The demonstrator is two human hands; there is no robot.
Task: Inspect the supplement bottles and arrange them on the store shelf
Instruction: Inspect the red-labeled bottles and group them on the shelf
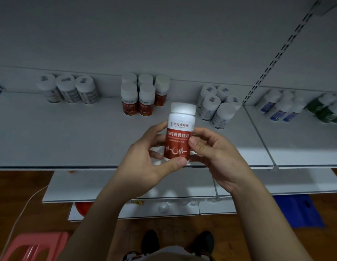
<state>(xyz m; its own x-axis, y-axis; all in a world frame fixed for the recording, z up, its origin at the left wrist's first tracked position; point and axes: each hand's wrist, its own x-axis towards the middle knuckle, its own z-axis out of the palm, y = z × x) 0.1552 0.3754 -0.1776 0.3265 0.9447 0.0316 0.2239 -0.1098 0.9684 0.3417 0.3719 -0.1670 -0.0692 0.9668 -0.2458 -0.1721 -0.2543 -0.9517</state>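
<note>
A white-capped supplement bottle with a red label [180,132] is held upright in front of the shelf, its label facing me. My left hand [145,166] grips its lower left side, thumb across the bottom. My right hand [216,153] pinches its right side with thumb and fingers. Behind it, several matching red-label bottles [139,98] stand in a group on the white shelf [69,132].
Three white bottles [69,89] stand at the shelf's left, several blue-label bottles [216,106] at the right, more blue and green ones [295,108] on the adjoining shelf. Lower shelves, a red stool [35,245] and a blue bag [299,211] are below.
</note>
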